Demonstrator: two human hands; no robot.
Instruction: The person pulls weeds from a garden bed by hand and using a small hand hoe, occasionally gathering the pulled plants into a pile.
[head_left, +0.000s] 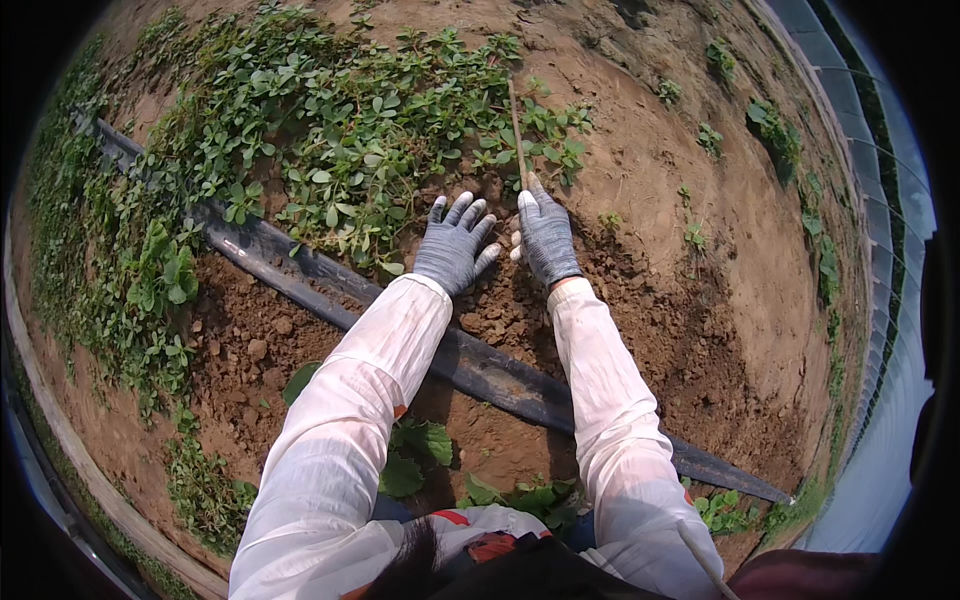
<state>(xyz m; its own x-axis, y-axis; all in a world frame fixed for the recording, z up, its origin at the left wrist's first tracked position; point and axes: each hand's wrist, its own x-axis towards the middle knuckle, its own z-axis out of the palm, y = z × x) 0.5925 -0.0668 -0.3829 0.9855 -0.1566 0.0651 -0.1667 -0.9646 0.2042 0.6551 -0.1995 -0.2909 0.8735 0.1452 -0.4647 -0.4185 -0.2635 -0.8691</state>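
Observation:
My left hand (454, 244), in a grey glove with pale fingertips, is spread palm down over loose brown soil (499, 319) at the edge of a green weed patch (360, 127). Beside it on the right, my right hand (545, 232), gloved alike, grips a thin wooden stick (517, 131). The stick points away from me, its far part against the right side of the weeds. The two hands are close but apart. Whether the left fingers touch the soil is hard to tell.
A flat black drip hose or plastic strip (495, 379) runs diagonally across the ground beneath my forearms. Broad-leaved plants (420, 450) grow close to my body. More weeds (112, 285) cover the left side. Clear plastic greenhouse sheeting (892, 360) stands at the right edge.

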